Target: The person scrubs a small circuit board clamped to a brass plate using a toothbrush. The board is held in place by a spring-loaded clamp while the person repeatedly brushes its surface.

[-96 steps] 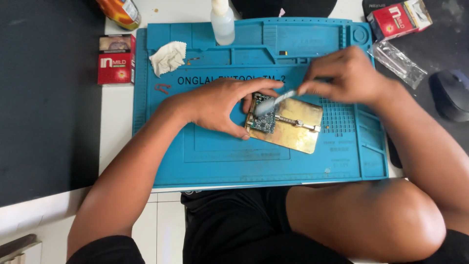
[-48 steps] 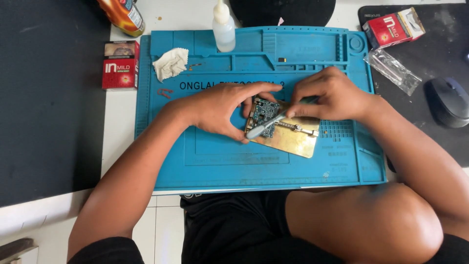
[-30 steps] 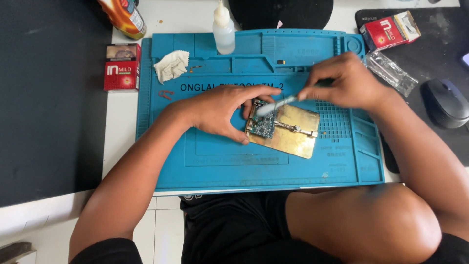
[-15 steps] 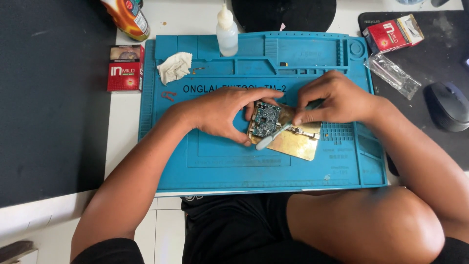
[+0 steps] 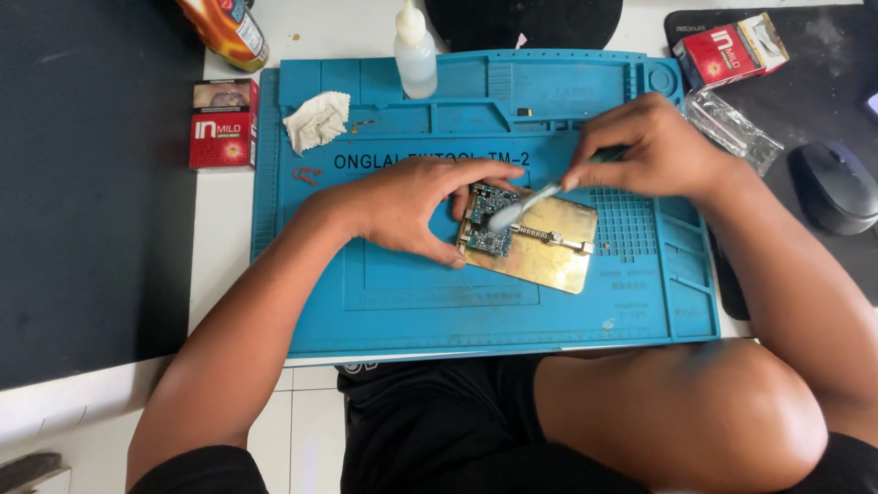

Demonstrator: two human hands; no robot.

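Note:
A small green circuit board (image 5: 488, 227) is clamped on a brass-coloured holder plate (image 5: 547, 256) lying on a blue work mat (image 5: 412, 293). My left hand (image 5: 412, 206) grips the left side of the plate and board, thumb at the near edge, fingers over the far edge. My right hand (image 5: 654, 151) holds a light-coloured brush (image 5: 523, 206) by its handle. The brush head rests on the upper right part of the board.
On the mat's far part lie a crumpled white cloth (image 5: 315, 119) and a clear squeeze bottle (image 5: 414, 50). Red packs (image 5: 219, 123) (image 5: 727, 50) sit left and right. A plastic wrapper (image 5: 732, 128) and a dark mouse (image 5: 837, 187) lie at the right. My knee (image 5: 695, 412) is below the mat.
My right hand has drawn back up and to the right, pulling the brush head from the board's near edge to its upper right. My left hand has stayed on the plate.

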